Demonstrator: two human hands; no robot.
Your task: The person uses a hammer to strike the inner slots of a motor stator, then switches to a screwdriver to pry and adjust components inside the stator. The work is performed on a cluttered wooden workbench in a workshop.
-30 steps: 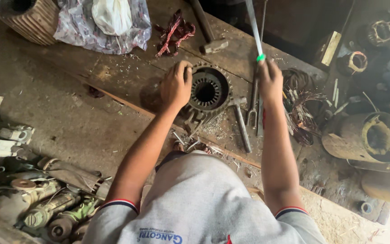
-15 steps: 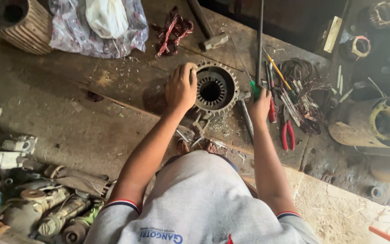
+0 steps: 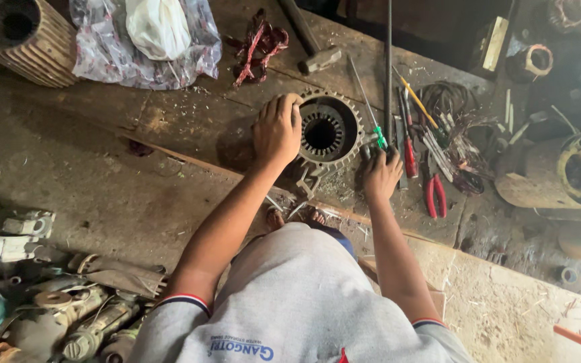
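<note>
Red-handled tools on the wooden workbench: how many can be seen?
2: red-handled screwdriver just right of the right hand; red-handled pliers further right. More may hide among the tangled wires.

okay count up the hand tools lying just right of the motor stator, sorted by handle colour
Beside the stator:
Green-handled screwdriver, under the right hand: 1
Red-handled screwdriver: 1
Red-handled pliers: 1
Yellow-handled tool: 1
Total: 4. The tangle of wires further right may hide more.

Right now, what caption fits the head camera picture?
Left hand steadies a round motor stator while right hand grips a green-handled screwdriver.
</note>
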